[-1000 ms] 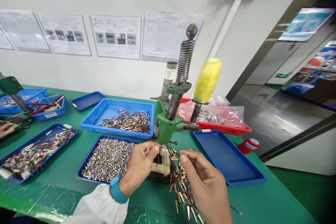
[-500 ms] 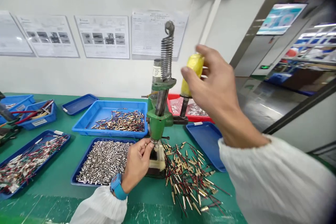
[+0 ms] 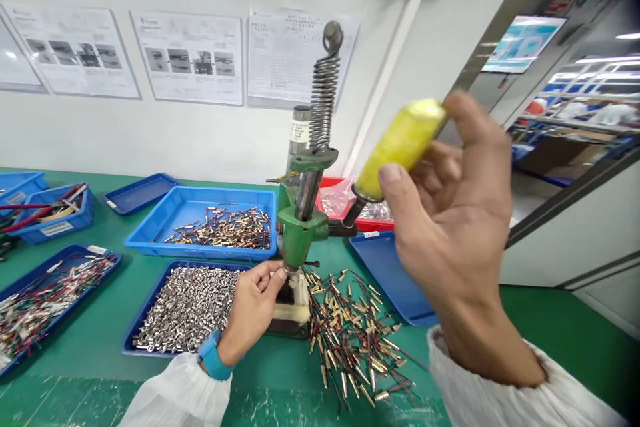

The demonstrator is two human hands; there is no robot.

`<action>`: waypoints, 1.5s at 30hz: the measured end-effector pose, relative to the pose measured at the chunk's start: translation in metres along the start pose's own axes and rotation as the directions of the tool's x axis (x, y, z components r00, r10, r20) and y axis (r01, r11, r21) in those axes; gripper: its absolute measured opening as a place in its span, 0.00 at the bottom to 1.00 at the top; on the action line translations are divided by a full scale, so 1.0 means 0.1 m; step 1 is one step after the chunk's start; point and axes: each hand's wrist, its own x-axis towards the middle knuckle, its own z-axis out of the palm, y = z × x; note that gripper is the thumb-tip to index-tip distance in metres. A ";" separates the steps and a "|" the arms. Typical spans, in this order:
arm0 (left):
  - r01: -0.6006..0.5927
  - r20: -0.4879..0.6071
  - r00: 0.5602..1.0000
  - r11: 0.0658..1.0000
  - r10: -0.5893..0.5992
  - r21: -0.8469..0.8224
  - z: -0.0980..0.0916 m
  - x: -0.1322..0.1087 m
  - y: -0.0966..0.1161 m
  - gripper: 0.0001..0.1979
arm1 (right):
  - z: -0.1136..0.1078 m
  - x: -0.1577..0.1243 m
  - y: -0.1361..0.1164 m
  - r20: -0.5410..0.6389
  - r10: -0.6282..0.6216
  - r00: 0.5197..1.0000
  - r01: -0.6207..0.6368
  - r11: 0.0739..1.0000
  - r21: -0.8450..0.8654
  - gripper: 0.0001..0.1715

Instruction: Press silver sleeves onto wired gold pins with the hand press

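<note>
My right hand point(image 3: 455, 227) is wrapped around the yellow padded handle point(image 3: 400, 147) of a green hand-lever bench press point(image 3: 303, 227), and the handle leans to the right. My left hand point(image 3: 253, 307) pinches something small at the press's lower jaw point(image 3: 293, 273), and my fingers hide it. A steel return spring point(image 3: 324, 103) stands on top of the press. To the right of its base lies a loose pile of gold-tipped pins with red and dark wires point(image 3: 350, 340). My right hand is well above that pile.
Silver ferrules fill a blue tray point(image 3: 185, 310) beside my left hand. Gold pins with wires lie in a blue tray point(image 3: 200, 227) behind it. A wired-parts tray point(image 3: 50, 300) sits at the left, a blue tray point(image 3: 390, 273) at the right, and a red tray point(image 3: 330, 197) behind the press, all on a green bench.
My right hand has left the pile of pins, risen to the yellow handle and closed around it, tilting the handle to the right. My left hand stays at the jaw.
</note>
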 end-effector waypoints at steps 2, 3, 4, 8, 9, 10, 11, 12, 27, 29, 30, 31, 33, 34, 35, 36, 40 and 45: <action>0.023 -0.072 0.997 0.996 -0.030 -0.086 -0.05 0.14 0.04 0.18 | -0.09 -0.22 0.38 0.009 0.121 0.993 -0.120 0.987 -0.109 0.24; 0.023 -0.124 0.992 0.993 -0.037 -0.117 -0.10 0.23 0.08 0.19 | -0.13 -0.37 0.59 0.094 0.178 0.979 -0.154 0.964 -0.218 0.19; 0.012 -0.182 0.983 0.992 -0.035 -0.126 -0.16 0.32 0.12 0.19 | -0.17 -0.53 0.79 0.256 0.245 0.935 -0.149 0.927 -0.344 0.17; 0.085 -0.332 0.932 0.978 -0.145 -0.189 -0.49 0.59 0.30 0.15 | -0.19 -1.08 1.36 0.639 0.431 0.637 -0.034 0.844 -0.535 0.18; 0.107 -0.332 0.928 0.974 -0.169 -0.199 -0.56 0.60 0.32 0.13 | -0.17 -1.16 1.42 0.650 0.447 0.614 -0.035 0.839 -0.544 0.18; 0.126 -0.323 0.927 0.971 -0.189 -0.204 -0.62 0.58 0.34 0.11 | -0.15 -1.21 1.45 0.658 0.466 0.592 -0.037 0.831 -0.555 0.18; 0.147 -0.303 0.930 0.967 -0.207 -0.210 -0.67 0.54 0.33 0.11 | -0.13 -1.23 1.47 0.661 0.484 0.574 -0.044 0.824 -0.565 0.17; 0.167 -0.273 0.936 0.962 -0.224 -0.217 -0.71 0.48 0.32 0.11 | -0.12 -1.24 1.47 0.661 0.498 0.561 -0.058 0.820 -0.570 0.16; 0.411 0.035 0.905 0.850 -0.424 -0.331 -0.39 -0.24 0.09 0.27 | -0.06 -1.40 0.96 0.410 0.726 0.552 -0.827 0.538 0.162 0.21; 0.417 0.068 0.903 0.823 -0.425 -0.386 -0.33 -0.30 0.11 0.25 | 0.00 -1.45 0.79 0.411 0.752 0.516 -0.856 0.431 0.288 0.19; 0.413 0.075 0.904 0.816 -0.421 -0.404 -0.30 -0.32 0.11 0.24 | 0.03 -1.47 0.72 0.418 0.759 0.500 -0.861 0.382 0.335 0.19; 0.411 0.079 0.905 0.813 -0.418 -0.412 -0.28 -0.35 0.11 0.23 | 0.05 -1.49 0.66 0.427 0.763 0.485 -0.863 0.339 0.374 0.19; 0.415 0.087 0.904 0.813 -0.417 -0.409 -0.24 -0.38 0.10 0.23 | 0.10 -1.53 0.57 0.444 0.765 0.467 -0.860 0.276 0.429 0.19; 0.419 0.087 0.903 0.814 -0.421 -0.402 -0.22 -0.40 0.09 0.23 | 0.12 -1.54 0.54 0.449 0.764 0.463 -0.857 0.255 0.448 0.19; 0.425 0.085 0.900 0.815 -0.428 -0.394 -0.21 -0.40 0.09 0.23 | 0.14 -1.56 0.52 0.452 0.764 0.461 -0.853 0.241 0.462 0.19; 0.429 0.079 0.897 0.817 -0.434 -0.387 -0.19 -0.41 0.08 0.24 | 0.16 -1.57 0.51 0.451 0.766 0.459 -0.851 0.231 0.472 0.19; 0.443 0.062 0.888 0.812 -0.455 -0.379 -0.15 -0.43 0.08 0.26 | 0.19 -1.60 0.49 0.430 0.796 0.426 -0.852 0.195 0.485 0.31; 0.454 0.077 0.885 0.812 -0.460 -0.367 -0.12 -0.44 0.08 0.26 | 0.18 -1.64 0.42 0.455 0.801 0.388 -0.859 0.135 0.495 0.27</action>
